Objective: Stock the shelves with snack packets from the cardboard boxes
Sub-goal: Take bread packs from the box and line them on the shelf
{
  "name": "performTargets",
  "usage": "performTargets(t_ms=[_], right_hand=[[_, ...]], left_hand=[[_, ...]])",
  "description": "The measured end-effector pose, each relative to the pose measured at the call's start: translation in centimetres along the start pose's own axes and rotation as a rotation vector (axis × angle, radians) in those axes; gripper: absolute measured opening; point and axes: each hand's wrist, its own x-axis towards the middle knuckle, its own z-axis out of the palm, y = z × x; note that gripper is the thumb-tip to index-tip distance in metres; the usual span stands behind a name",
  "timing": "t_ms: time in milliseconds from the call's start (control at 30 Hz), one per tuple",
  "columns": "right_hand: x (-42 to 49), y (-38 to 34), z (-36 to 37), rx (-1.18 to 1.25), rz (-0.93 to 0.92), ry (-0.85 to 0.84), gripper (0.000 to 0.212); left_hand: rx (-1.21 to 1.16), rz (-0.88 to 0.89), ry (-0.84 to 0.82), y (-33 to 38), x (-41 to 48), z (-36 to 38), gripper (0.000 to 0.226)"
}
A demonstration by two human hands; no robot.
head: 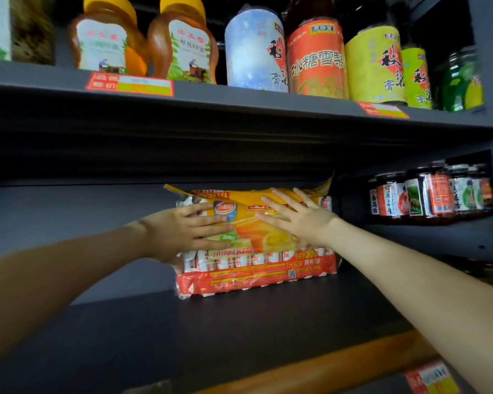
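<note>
The snack packet (256,270) is partly covered by both hands. Its fine print is too blurred to read, and the space behind it is hidden. It stands upright toward the back of the dark shelf (239,331), its top flap close under the upper shelf (239,100). Bare shelf surface lies to its left and in front.

The left hand (180,233) and right hand (298,220) press flat on its front, fingers straight and spread. The packet is yellow-orange above, with a red band below.

Both bare arms (69,265) stretched forward, left hand (180,233) flat with fingers (208,219) straight, right hand (300,220) just beside it, fingers spread wide
</note>
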Motion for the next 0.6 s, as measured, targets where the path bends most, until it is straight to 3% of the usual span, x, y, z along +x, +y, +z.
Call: performTargets(t_ms=[133,367,600], right_hand=[[-1.3,1.3,0.8,-0.05,0.051,0.034,0.117],[-3.2,2.4,0.4,0.015,0.075,-0.097,0.09],[-4.7,-0.1,-1.6,0.266,0.305,0.101,0.1]], left_hand=[[-0.01,0.005,-0.002,1.3,2.8,-0.5,0.099],[-0.053,-0.039,-0.027,1.9,5.1,-2.5,0.095],[-0.311,-0.181,0.064,2.5,4.9,-4.5,0.083]])
